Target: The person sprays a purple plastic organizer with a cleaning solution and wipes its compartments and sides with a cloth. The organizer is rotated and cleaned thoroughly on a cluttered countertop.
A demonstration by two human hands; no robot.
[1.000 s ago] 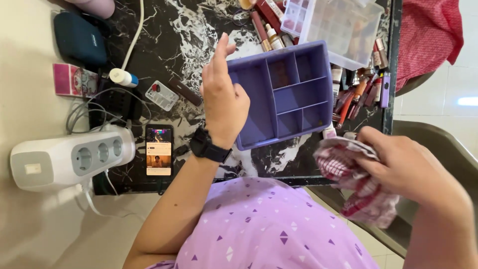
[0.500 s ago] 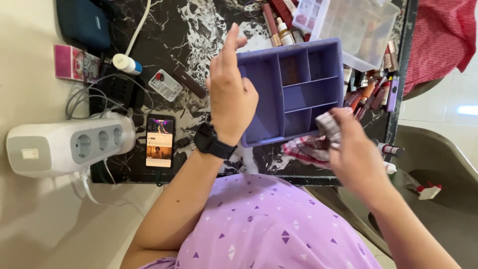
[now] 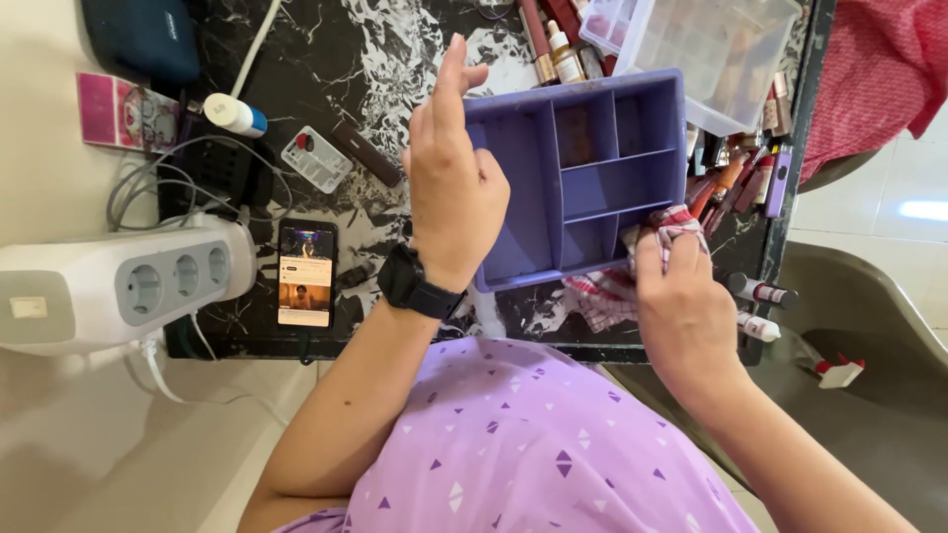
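Left hand (image 3: pixel 449 188): seen at the centre of the frame, set against the left wall of the purple divided tray (image 3: pixel 578 178); the tray is steadied by the palm and thumb side while the forefinger is raised clear, so the grip is partial rather than closed round the wall.
Right hand (image 3: pixel 681 306): seen at lower right of centre, its grip closed on a red-and-white checked cloth (image 3: pixel 617 281), which is pressed against the tray's lower right corner.
Tray: held tilted at upper centre of the frame, above the black marbled tabletop (image 3: pixel 375 59); its compartments look empty, though a brownish stain is seen in the upper middle one.
Slip risk: the tray could be pushed out of the left hand if the cloth is pressed hard, since only one wall is braced.
Knock risk: the lipsticks and small tubes (image 3: pixel 736 183) are crowded just beside the tray's right edge; they could be swept off the tabletop edge at right by the cloth or a swinging tray corner.
Clear box (image 3: pixel 706 54): lying touching or nearly touching the tray's upper right corner; it could be shoved by a tray shift.
Phone (image 3: pixel 305 271) and power strip (image 3: pixel 118 291): at left, well apart from the cloth; little danger is judged there.
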